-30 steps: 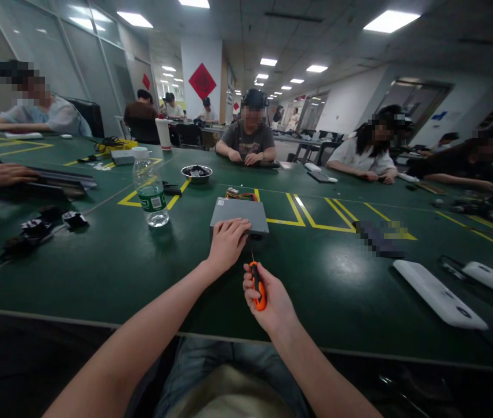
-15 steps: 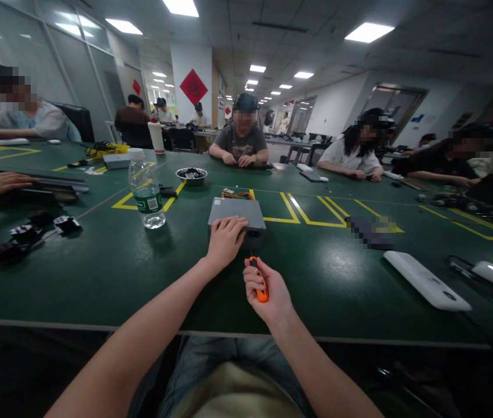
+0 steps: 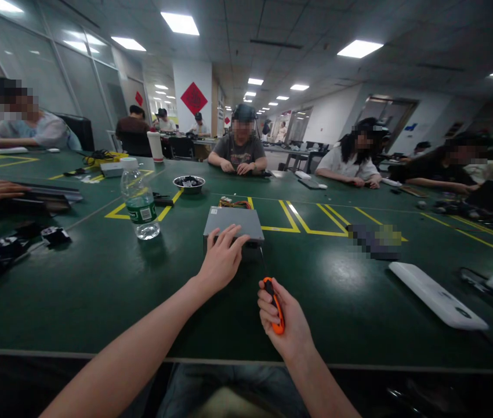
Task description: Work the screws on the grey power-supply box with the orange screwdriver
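Observation:
A grey metal computer power supply [image 3: 234, 220] lies on the green table in front of me, with a bundle of coloured wires [image 3: 236, 202] behind it. My left hand [image 3: 224, 258] lies over its near top edge, fingers stretched and somewhat apart. In my right hand [image 3: 285, 316] is a screwdriver [image 3: 276, 307] with an orange and black handle, the fingers wrapped round it. Its thin shaft slants up towards the near right corner of the power supply. Whether the tip touches the casing I cannot tell.
A water bottle [image 3: 141, 203] stands to the left, near a metal bowl [image 3: 189, 184] of small dark parts. Black parts [image 3: 15, 247] lie further left. At right are a blurred dark object [image 3: 372, 241] and a long white device [image 3: 438, 296]. Several people sit round the table.
My right hand has drawn the screwdriver back towards me and to the right. The fingers of my left hand have spread a little on the power supply. The view has tilted slightly upward.

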`<state>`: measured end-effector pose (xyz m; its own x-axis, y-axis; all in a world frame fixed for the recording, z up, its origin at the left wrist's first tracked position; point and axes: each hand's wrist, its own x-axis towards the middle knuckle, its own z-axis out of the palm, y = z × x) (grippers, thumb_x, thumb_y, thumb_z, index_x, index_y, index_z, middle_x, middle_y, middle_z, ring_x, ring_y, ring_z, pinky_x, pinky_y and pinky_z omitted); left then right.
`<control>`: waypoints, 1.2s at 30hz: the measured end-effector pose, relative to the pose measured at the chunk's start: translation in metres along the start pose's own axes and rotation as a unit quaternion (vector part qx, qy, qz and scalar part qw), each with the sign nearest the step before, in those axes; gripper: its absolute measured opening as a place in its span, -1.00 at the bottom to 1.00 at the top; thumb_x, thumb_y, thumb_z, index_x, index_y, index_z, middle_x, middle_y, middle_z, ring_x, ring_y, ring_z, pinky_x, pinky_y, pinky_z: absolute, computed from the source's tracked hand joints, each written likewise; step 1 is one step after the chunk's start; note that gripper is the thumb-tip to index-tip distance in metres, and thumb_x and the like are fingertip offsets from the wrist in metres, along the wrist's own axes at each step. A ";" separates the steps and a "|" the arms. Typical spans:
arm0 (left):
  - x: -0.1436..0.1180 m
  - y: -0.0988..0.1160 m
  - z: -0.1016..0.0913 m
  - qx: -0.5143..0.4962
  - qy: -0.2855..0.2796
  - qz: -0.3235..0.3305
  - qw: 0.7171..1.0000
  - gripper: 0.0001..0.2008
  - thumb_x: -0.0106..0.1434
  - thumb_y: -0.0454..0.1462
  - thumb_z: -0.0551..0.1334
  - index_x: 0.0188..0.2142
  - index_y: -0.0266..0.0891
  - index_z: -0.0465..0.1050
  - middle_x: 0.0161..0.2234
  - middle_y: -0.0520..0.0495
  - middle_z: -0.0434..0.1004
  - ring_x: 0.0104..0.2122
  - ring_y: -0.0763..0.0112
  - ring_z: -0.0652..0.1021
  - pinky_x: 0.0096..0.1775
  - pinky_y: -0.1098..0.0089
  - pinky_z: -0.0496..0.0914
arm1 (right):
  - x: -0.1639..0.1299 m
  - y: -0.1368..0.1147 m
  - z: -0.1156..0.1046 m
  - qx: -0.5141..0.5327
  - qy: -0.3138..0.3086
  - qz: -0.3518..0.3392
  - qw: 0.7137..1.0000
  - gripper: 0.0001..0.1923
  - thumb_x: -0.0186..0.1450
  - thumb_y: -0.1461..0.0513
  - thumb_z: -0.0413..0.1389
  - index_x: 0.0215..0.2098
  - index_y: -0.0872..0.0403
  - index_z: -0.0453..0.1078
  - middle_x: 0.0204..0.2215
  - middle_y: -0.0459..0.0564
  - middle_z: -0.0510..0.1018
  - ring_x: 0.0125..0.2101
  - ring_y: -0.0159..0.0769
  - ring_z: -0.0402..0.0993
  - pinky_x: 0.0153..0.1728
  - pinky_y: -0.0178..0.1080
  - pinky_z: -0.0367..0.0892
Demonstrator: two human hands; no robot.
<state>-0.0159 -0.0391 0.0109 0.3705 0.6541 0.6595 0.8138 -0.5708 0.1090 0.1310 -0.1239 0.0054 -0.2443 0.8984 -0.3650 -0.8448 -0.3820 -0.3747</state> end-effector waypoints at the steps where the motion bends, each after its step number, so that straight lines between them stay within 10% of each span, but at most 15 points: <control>1: -0.001 0.003 -0.001 0.003 -0.010 0.008 1.000 -0.67 0.25 -0.38 -0.01 -0.02 -0.12 0.31 0.14 -0.13 0.19 0.16 0.26 0.17 0.13 0.07 -0.02 | 0.001 0.002 -0.001 -0.007 -0.003 -0.007 1.000 -0.74 0.33 0.24 -0.12 -0.41 0.22 0.31 -0.70 -0.21 0.21 -0.79 -0.66 -0.02 -0.84 -0.59 -0.06; 36: -0.005 0.014 0.007 -0.012 -0.037 -0.014 0.999 -0.52 0.04 -0.46 0.12 -0.04 -0.10 0.37 0.16 -0.18 0.06 0.19 0.06 0.06 0.15 -0.10 -0.12 | 0.000 0.002 0.008 -0.043 0.115 -0.101 0.987 -0.85 0.11 0.49 0.02 -0.44 0.16 0.31 -0.57 -0.07 0.37 -0.62 -0.56 0.27 -0.72 -0.55 0.23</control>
<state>-0.0033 -0.0462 0.0039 0.3810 0.7036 0.5998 0.8138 -0.5631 0.1437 0.1256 -0.1224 0.0120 0.0481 0.8884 -0.4566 -0.8196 -0.2261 -0.5264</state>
